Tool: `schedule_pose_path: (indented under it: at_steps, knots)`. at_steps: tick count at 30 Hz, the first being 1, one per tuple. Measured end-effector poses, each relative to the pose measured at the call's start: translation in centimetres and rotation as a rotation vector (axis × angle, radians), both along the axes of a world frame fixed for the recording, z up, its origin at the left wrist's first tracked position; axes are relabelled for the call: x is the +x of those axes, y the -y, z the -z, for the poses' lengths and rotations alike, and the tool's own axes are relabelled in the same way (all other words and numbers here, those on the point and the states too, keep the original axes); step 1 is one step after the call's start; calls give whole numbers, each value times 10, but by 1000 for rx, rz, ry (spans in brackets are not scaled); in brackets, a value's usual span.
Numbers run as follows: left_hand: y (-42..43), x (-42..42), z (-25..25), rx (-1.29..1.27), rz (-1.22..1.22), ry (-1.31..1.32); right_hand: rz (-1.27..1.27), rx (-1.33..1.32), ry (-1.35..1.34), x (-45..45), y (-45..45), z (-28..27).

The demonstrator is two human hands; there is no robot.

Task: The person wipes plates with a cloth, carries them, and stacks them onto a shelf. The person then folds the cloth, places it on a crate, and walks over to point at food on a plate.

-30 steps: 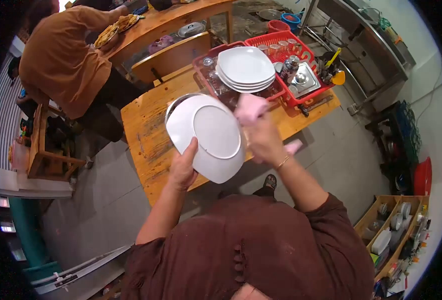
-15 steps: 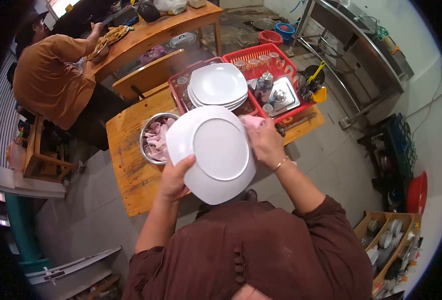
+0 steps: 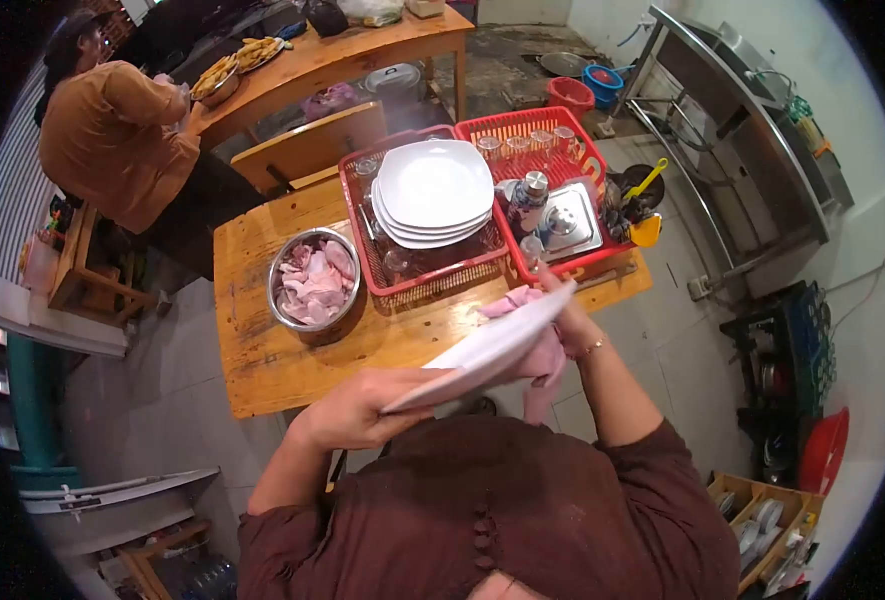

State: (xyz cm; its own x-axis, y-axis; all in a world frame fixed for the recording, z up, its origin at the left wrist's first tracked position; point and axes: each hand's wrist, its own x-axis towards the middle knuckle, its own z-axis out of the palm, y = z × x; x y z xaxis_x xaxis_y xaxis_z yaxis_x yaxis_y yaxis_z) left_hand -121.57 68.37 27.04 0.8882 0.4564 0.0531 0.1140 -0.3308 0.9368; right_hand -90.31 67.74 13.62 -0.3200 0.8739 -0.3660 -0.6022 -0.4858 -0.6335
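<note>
A white square-cornered plate (image 3: 492,350) is held tilted, nearly edge-on, in front of my chest. My left hand (image 3: 357,408) grips its near left edge. At the far right edge, my right hand (image 3: 570,318) is closed on a pink cloth (image 3: 540,365), which hangs beneath and beside the plate. Beyond them a stack of several white plates (image 3: 434,185) rests in a dark red basket (image 3: 442,283). To the left on the wooden table (image 3: 252,385), a steel bowl (image 3: 352,300) holds raw chicken pieces (image 3: 314,283).
A bright red basket (image 3: 594,262) holds glasses (image 3: 517,148), a flask (image 3: 529,195), a lidded metal container (image 3: 570,222) and utensils. A person in a brown shirt (image 3: 112,140) stands by another table (image 3: 362,50) at the upper left. A steel sink stand (image 3: 742,130) lines the right wall.
The plate has turned from showing its underside to nearly edge-on, and it sits lower. The pink cloth now shows more fully. The other person's arm has drawn back from the table.
</note>
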Motion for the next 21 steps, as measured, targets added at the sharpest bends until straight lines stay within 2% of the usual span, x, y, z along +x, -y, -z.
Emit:
schedule_pose_path:
  at_steps: [1,2,3,5,7,9,11,12,14,16,18,19,21]
  knots:
    - [-5,7,-7,150,103,-6,-65,43,-136,-3,7,-37]
    - [-9,11,-10,153,98,-6,-56,-27,-144,0,5,-40]
    - [-12,14,-11,339,160,-39,-47,-99,-153,4,4,-44]
    - [-19,17,-19,605,255,-168,30,-25,-138,7,13,-53]
    - [-33,18,-17,798,255,-230,32,-63,104,18,13,-57]
    - [-57,16,-12,997,129,-295,19,-109,120,26,0,-54]
    - [-95,13,11,1093,-167,-282,154,64,184,8,-13,-69]
    - [-112,15,19,1035,-372,-265,266,59,165,-2,-22,-55]
    - [-167,12,64,758,-597,-157,372,54,168,-18,-45,-23]
    - [-202,9,96,575,-709,-223,511,-49,217,-35,-65,-23]
    - [-263,-3,204,281,-840,-91,609,-45,199,-48,-85,-12]
    - [-272,-2,204,280,-830,-93,701,-45,182,-52,-94,-3]
    - [-288,6,204,-443,-775,-133,753,-67,198,-52,-112,24]
